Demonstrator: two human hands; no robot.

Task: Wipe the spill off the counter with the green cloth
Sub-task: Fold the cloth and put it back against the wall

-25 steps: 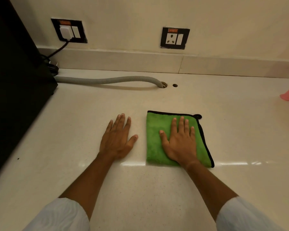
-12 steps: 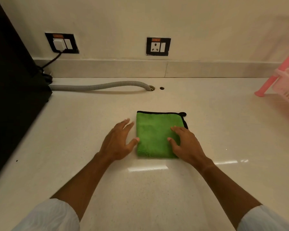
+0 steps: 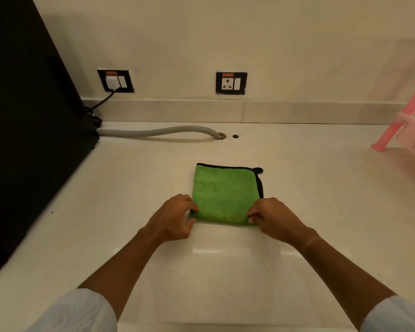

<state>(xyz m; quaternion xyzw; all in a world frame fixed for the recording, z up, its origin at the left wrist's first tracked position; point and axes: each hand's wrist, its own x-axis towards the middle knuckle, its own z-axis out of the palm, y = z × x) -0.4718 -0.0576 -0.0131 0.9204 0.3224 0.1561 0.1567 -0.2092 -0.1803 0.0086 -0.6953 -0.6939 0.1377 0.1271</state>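
Note:
A folded green cloth (image 3: 224, 191) with black edging lies flat in the middle of the pale counter (image 3: 321, 200). My left hand (image 3: 173, 219) pinches the cloth's near left corner between thumb and fingers. My right hand (image 3: 274, 219) pinches its near right corner the same way. Both hands sit at the cloth's near edge, wrists toward me. I cannot make out any spill on the glossy counter.
A tall black appliance (image 3: 29, 121) fills the left side. A grey ribbed hose (image 3: 158, 131) runs from it to a hole in the counter. A pink plastic rack (image 3: 407, 125) stands at the right edge. Two wall sockets (image 3: 231, 83) sit above the backsplash.
Both hands drew back from lying flat, the right one on the cloth and the left one beside it, and now pinch the cloth's near corners. The camera tilted up.

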